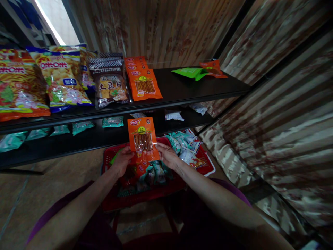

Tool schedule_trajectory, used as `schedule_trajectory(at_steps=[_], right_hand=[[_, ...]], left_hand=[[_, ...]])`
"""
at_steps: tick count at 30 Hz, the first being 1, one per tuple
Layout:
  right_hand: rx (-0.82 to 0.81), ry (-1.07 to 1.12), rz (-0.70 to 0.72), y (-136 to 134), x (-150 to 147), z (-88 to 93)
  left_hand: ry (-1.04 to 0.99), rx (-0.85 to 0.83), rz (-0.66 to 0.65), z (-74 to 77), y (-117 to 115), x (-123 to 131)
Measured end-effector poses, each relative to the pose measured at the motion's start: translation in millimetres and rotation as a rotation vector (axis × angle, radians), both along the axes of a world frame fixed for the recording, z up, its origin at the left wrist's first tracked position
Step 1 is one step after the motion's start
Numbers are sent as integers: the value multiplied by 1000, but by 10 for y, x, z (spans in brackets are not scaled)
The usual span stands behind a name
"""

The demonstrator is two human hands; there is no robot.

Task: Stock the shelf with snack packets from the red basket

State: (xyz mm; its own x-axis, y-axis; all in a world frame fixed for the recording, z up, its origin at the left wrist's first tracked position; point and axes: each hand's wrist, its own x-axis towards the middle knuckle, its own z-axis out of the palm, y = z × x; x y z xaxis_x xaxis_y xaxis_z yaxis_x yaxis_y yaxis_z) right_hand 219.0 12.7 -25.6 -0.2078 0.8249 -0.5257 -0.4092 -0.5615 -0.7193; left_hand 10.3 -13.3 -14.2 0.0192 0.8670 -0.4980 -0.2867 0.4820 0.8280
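I hold an orange snack packet (142,138) upright above a red basket (208,164). My left hand (121,160) grips the packet's lower left corner, and my right hand (168,155) grips its lower right edge. The basket below holds several teal, white and orange packets. On the top black shelf (179,88), a row of matching orange packets (143,83) lies just above and behind the one I hold.
The top shelf also carries large colourful snack bags (61,81), a dark chip bag (111,86), a green packet (192,73) and an orange one at the right. Teal packets (112,121) lie on the lower shelf. Corrugated metal walls close in on the right.
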Motion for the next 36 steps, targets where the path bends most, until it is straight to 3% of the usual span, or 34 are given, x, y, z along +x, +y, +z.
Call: schedule_trajectory(at_steps=[7, 18, 36], right_hand=[[32, -26, -8, 6, -3, 1], [12, -55, 28, -16, -7, -30], [127, -77, 21, -69, -72, 76]], left_hand=[[-1, 15, -18, 27, -14, 9], [-55, 18, 153, 45, 81, -29], [-41, 44, 187, 14, 155, -41]])
